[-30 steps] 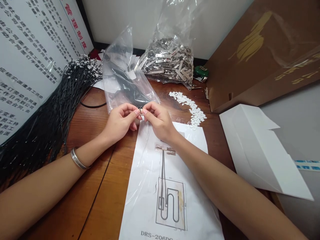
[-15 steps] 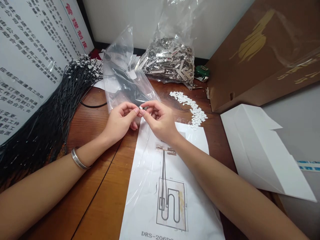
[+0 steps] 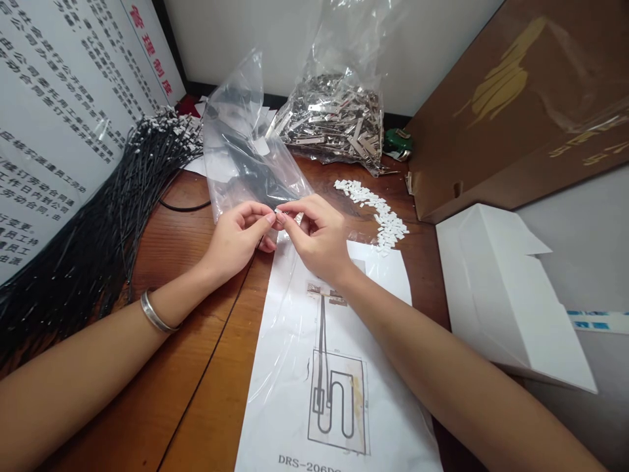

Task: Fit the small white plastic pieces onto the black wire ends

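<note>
My left hand (image 3: 240, 239) and my right hand (image 3: 319, 239) meet over the top of a printed drawing sheet (image 3: 275, 393), thumbs and forefingers pinched fingertip to fingertip. Between them only a speck of a small white connector (image 3: 277, 211) shows; the fingers cover the rest. From under my left hand a thin black cable (image 3: 211, 357) runs down across the wooden table to the front edge. Right of my hands lies a curved spread of small white plastic pieces (image 3: 390, 226). Behind them rests a clear plastic bag (image 3: 230, 144) with something dark inside.
A thick bundle of black cables (image 3: 93, 216) with white ends leans against a printed board (image 3: 44, 98) at left. At the back sits a bag of metal strips (image 3: 334, 124) beside a green tape measure (image 3: 397, 144). A brown box (image 3: 491, 111) and folded white card (image 3: 496, 282) bound the right.
My fingertips have closed further over the small piece, hiding dark bits that showed before. The black cable has shifted to the right on the table. My arms are nearly still.
</note>
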Tool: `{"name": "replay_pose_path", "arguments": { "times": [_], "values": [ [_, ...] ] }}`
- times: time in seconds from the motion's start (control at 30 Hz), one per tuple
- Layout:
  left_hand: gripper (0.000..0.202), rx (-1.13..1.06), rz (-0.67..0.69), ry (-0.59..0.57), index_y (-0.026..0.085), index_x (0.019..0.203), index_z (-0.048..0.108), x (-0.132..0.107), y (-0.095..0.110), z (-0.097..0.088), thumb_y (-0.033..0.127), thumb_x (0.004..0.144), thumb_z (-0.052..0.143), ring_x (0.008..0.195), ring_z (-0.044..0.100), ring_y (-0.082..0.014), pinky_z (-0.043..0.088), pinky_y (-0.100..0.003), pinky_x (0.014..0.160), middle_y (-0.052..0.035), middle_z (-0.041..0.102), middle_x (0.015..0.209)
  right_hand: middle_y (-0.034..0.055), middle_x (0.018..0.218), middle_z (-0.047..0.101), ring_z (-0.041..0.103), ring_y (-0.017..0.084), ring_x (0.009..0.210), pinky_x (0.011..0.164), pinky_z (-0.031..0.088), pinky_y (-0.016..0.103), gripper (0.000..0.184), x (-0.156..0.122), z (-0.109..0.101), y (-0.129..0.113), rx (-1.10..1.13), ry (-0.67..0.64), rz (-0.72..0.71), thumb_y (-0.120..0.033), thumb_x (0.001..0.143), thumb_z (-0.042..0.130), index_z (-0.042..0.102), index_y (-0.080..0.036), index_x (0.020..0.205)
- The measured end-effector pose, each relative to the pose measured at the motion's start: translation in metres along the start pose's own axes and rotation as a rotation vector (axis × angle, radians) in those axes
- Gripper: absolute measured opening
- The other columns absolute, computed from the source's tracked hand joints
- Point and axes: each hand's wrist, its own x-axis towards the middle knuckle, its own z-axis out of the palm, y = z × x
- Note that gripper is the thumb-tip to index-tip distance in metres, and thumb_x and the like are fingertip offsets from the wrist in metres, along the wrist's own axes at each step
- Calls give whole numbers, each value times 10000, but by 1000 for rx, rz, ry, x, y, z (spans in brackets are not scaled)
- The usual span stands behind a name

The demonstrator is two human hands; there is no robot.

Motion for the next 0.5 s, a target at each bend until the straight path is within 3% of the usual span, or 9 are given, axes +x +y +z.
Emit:
{"name": "replay_pose_path", "arguments": {
  "times": [0.23,0.5],
  "values": [
    [176,7,-1,2,147,793,606,1,-2,-1,269,776,731,503,617,-92,518,-212,504,-10,692,703,-2,788,640,391,81,506,521,367,282,54,-1,0,0,-15,28,5,-202,852,651,703,-213,859],
    [162,-6,-5,-5,139,787,592,1,0,0,232,783,724,489,612,-88,520,-214,507,2,677,689,13,785,673,536,127,627,597,435,300,99,-1,3,2,-71,54,-104,-171,885,621,700,-214,844]
  ]
}}
